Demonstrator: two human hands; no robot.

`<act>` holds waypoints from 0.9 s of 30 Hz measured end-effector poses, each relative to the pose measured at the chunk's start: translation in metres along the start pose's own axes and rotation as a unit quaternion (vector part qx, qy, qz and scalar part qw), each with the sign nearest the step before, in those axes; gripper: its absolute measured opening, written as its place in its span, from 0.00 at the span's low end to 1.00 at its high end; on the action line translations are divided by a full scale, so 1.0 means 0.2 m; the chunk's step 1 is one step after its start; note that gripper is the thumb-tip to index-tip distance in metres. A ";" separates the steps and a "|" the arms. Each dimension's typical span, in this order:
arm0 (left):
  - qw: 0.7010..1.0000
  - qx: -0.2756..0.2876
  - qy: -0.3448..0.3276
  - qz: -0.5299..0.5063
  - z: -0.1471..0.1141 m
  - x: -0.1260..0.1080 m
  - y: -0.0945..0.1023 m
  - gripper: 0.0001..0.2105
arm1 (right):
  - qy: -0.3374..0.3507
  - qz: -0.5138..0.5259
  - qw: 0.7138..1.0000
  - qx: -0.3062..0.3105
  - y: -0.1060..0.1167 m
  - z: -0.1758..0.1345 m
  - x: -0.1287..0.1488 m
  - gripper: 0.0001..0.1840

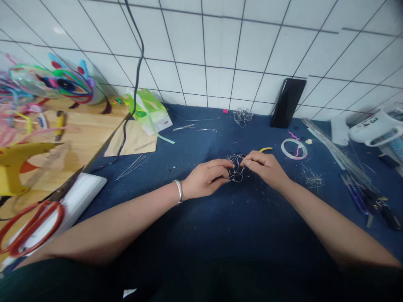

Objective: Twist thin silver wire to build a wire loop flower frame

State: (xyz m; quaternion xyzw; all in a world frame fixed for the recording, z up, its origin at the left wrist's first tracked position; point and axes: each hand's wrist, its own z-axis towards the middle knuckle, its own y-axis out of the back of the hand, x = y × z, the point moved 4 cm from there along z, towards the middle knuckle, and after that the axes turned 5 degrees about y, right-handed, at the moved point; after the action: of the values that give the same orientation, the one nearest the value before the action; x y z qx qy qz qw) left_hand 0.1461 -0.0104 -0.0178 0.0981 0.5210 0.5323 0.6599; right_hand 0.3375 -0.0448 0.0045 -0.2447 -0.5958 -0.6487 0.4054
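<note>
A small openwork piece of bent thin wire [235, 175] sits between my hands above the dark blue cloth [195, 235]. My left hand [209, 178], with a silver bangle on the wrist, has its fingers closed on the left side of the wire piece. From the other side, my right hand [262, 165] pinches the wire at its upper right with thumb and forefinger. A curved yellow handle [266, 149] pokes out just behind my right hand; the rest of that tool is hidden.
A wire tangle [243, 116] and a black phone [288, 102] stand by the tiled wall. Rightward lie a white ring coil [294, 149], wire clippings [313, 178], purple-handled pliers [355, 195] and a white mug [378, 126]. Leftward are red-handled scissors [34, 226] and a yellow glue gun [19, 165].
</note>
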 end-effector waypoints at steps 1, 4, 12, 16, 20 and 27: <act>1.000 0.004 0.000 0.004 0.00 0.00 0.00 0.03 | 0.006 -0.007 1.000 0.001 0.00 0.00 0.01 0.11; 1.000 0.012 0.000 0.010 0.00 0.01 -0.01 0.03 | 0.015 -0.045 0.999 -0.010 -0.01 0.00 0.02 0.09; 0.998 0.049 -0.033 0.008 0.01 -0.03 -0.02 0.04 | 0.129 -0.274 0.950 -0.077 -0.09 -0.06 0.05 0.09; 0.997 0.056 -0.038 0.042 0.02 -0.04 -0.02 0.06 | 0.113 -0.239 0.962 -0.064 -0.11 -0.05 0.06 0.08; 0.995 0.039 -0.025 0.084 0.01 -0.04 -0.01 0.06 | 0.038 -0.097 0.993 -0.054 -0.08 -0.04 0.07 0.05; 0.989 0.027 -0.040 0.142 0.00 -0.05 -0.01 0.07 | 0.007 0.009 0.999 -0.032 -0.05 -0.11 0.08 0.07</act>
State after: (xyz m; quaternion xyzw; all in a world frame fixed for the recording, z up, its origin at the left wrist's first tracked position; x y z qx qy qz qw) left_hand 0.1488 -0.0196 -0.0141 0.2101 0.4894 0.6023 0.5946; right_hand 0.3227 -0.0697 0.0082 -0.2585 -0.5696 -0.6653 0.4076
